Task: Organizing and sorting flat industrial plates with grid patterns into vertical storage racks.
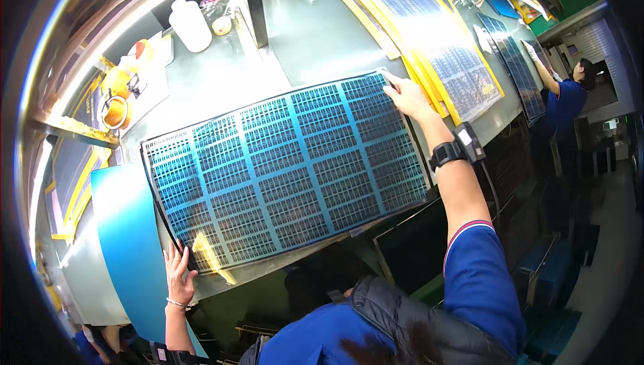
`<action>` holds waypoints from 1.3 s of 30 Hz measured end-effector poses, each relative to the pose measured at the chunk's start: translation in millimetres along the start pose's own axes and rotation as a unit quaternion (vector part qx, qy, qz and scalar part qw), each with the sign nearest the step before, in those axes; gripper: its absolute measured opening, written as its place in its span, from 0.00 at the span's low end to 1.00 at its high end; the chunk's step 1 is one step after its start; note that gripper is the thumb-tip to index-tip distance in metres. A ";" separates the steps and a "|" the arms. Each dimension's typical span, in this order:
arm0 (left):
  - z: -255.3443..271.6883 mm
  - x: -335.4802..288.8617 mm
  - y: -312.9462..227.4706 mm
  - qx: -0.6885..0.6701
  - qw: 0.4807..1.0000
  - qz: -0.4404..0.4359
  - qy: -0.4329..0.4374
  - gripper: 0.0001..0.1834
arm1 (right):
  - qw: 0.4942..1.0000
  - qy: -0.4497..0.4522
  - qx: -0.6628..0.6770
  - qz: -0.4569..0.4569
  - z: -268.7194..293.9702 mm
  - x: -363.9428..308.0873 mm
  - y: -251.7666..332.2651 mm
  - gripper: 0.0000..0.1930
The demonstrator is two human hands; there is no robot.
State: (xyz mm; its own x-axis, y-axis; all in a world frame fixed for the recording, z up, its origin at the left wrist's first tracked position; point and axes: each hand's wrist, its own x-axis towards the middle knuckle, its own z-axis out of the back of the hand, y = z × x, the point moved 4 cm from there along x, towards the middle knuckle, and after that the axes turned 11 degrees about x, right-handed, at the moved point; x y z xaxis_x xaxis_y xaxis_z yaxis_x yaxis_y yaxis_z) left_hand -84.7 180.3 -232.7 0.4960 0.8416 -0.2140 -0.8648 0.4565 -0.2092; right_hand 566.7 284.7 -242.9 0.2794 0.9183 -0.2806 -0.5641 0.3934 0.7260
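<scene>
A large rectangular panel (315, 184), dark with a bright blue grid and rows of fine cut-outs, lies slightly slanted on the grey worktable in front of me. At its lower left corner rests my left hand (179, 276), fingers stretched against the edge and thumb apart. My right hand (407, 95) is at the far right corner, fingertips pinched together there. Whether they grip the panel's edge or a small pale piece on it, I cannot tell. A strip of yellow tape (213, 258) sits on the panel near my left hand.
Left of the panel hangs a plain blue sheet (127, 231). Farther back stand a white bottle (190, 26) and tape rolls (116, 111). Yellow-edged sheets (436, 36) lie at the back right. Beyond them a co-worker in blue (567, 100) reaches over another dark panel (513, 63).
</scene>
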 end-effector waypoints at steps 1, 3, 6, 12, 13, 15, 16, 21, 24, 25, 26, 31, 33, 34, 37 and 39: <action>0.9 0.2 -1.4 0.001 1.000 0.000 0.004 0.36 | 0.993 -0.049 -0.095 0.044 -1.5 2.4 3.5 0.22; 4.1 1.1 -3.5 -0.002 1.000 0.013 0.009 0.36 | 0.974 -0.095 -0.187 0.086 -6.3 5.8 9.3 0.20; 7.4 3.2 -5.4 0.006 1.000 0.020 0.012 0.36 | 0.974 -0.100 -0.195 0.059 -8.0 9.9 11.8 0.19; 4.7 6.1 -2.4 0.003 1.000 0.012 0.013 0.36 | 0.970 -0.124 -0.200 0.063 -9.9 14.3 4.4 0.19; 4.0 6.3 -1.9 0.002 1.000 0.011 0.014 0.36 | 0.969 -0.120 -0.207 0.057 -9.8 14.2 5.0 0.19; 4.0 7.4 -2.3 0.000 1.000 0.010 0.014 0.36 | 0.968 -0.117 -0.215 0.051 -9.1 14.5 5.5 0.19; 4.8 7.8 -3.5 -0.005 1.000 0.011 0.016 0.36 | 0.967 -0.121 -0.218 0.060 -8.7 14.9 6.4 0.19; 7.0 -12.2 4.1 -0.013 1.000 0.019 0.006 0.37 | 0.947 -0.123 -0.288 0.067 -24.1 19.9 21.9 0.17; 6.9 0.0 -0.8 0.000 0.999 0.023 -0.022 0.35 | 0.917 -0.126 -0.377 0.038 -21.6 15.9 27.2 0.17; 6.2 2.4 -0.5 -0.004 0.998 0.030 -0.055 0.33 | 0.875 -0.182 -0.429 0.130 -19.7 10.7 24.6 0.16; 5.9 0.9 -1.4 0.076 0.997 0.004 -0.027 0.33 | 0.847 -0.212 -0.447 0.194 -15.9 1.6 31.8 0.17; 1.5 -12.9 -15.5 0.159 0.986 0.045 0.007 0.34 | 0.858 -0.193 -0.412 0.237 -37.4 12.0 37.1 0.20; 8.6 -6.7 -22.8 0.174 0.983 0.061 0.012 0.31 | 0.892 -0.214 -0.319 0.237 -43.2 17.8 23.0 0.21; 6.3 1.3 -25.9 0.173 0.983 0.064 0.008 0.31 | 0.904 -0.231 -0.280 0.225 -47.0 16.7 16.1 0.21; 6.0 48.3 -43.8 0.098 0.984 0.064 -0.132 0.26 | 0.895 -0.278 -0.267 0.224 -52.8 14.1 6.3 0.21; 12.8 108.8 -36.6 0.074 0.972 0.046 -0.218 0.25 | 0.903 -0.265 -0.261 0.215 -56.7 11.8 13.0 0.21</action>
State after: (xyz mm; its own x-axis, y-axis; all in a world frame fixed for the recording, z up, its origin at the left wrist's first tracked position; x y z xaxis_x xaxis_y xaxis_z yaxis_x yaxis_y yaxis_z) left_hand -0.1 258.9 -236.1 0.3638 0.9085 0.2056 -0.9215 0.3832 -0.0626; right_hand 518.6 303.1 -272.4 0.2023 0.8956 0.3962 -0.9596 0.1006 0.2627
